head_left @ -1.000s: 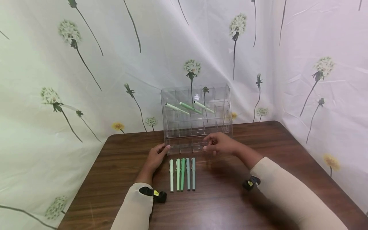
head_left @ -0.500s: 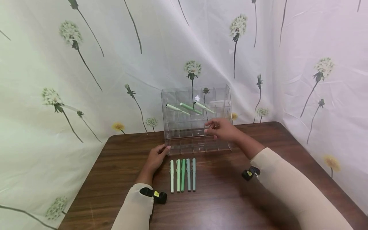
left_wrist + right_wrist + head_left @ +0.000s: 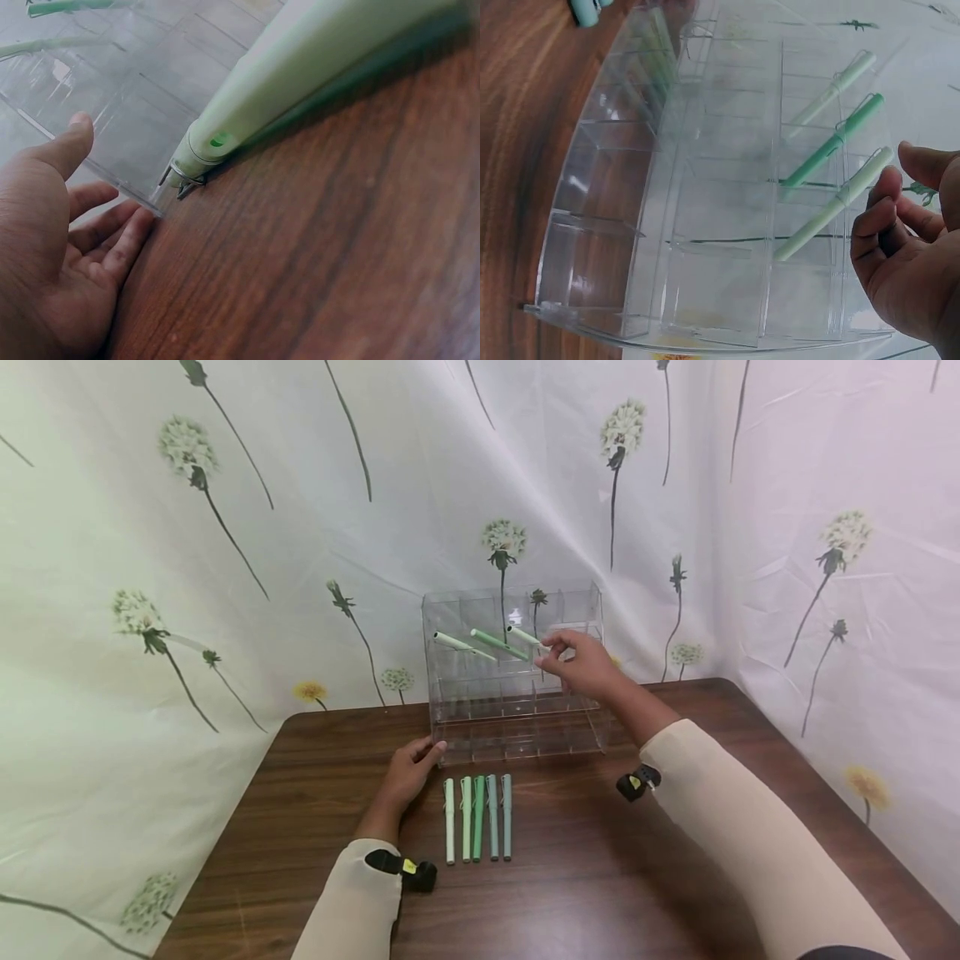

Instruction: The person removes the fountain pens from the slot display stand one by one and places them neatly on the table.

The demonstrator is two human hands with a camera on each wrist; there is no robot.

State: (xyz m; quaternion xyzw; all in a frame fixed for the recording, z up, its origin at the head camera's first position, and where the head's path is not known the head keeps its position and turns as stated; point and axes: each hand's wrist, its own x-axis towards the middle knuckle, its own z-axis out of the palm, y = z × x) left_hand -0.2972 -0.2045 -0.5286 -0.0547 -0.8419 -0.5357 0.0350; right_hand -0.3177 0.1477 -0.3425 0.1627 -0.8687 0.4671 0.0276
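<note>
A clear plastic organizer (image 3: 517, 685) with stepped compartments stands on the table, partly see-through and faint. My left hand (image 3: 408, 774) holds its lower left corner, the thumb across the edge and the fingers low at the side. Three pens slant in an upper tier: a pale green one (image 3: 452, 642), a green one (image 3: 495, 642) and another pale one (image 3: 836, 206). Close to that last pen is my right hand (image 3: 585, 667), fingers bent and thumb apart from them; in the right wrist view no pen lies between them.
Several capped pens (image 3: 478, 818), pale green, green and grey-blue, lie in a row in front of the organizer on the brown wooden table (image 3: 570, 877). A white curtain (image 3: 360, 577) with dandelion prints hangs behind and at the sides.
My right hand has risen from the organizer's lowest tier, past the middle, to the rightmost pen in the upper tier. The left hand and the pens stay where they were.
</note>
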